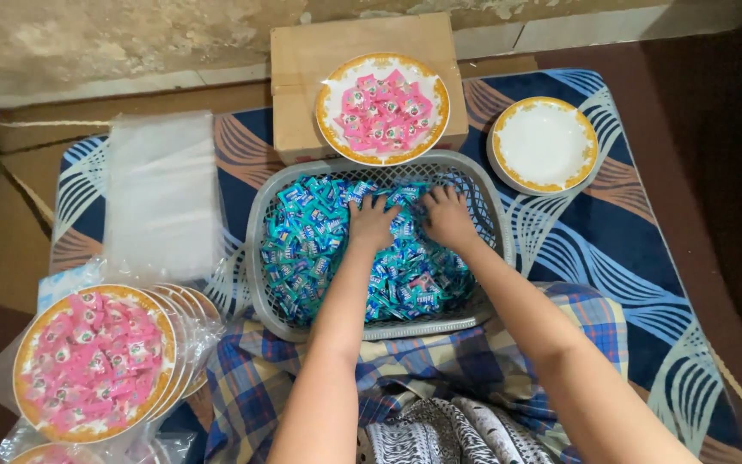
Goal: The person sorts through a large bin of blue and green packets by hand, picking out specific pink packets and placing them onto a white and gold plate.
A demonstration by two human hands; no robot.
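Note:
A grey plastic basket (261, 225) in front of me is filled with several small blue-wrapped candies (311, 241). My left hand (372, 222) rests palm down on the candies near the basket's middle, fingers spread. My right hand (447, 216) lies beside it on the candies, fingers curled down into the pile. Whether either hand grips a candy is hidden. Behind the basket, a gold-rimmed plate (382, 108) of pink-wrapped candies sits on a cardboard box (302, 69).
An empty white gold-rimmed plate (544, 143) lies at the back right on the blue patterned mat (629, 249). A stack of clear plastic bags (162, 193) lies at left. A plate of pink candies (92, 361) tops stacked plates at front left.

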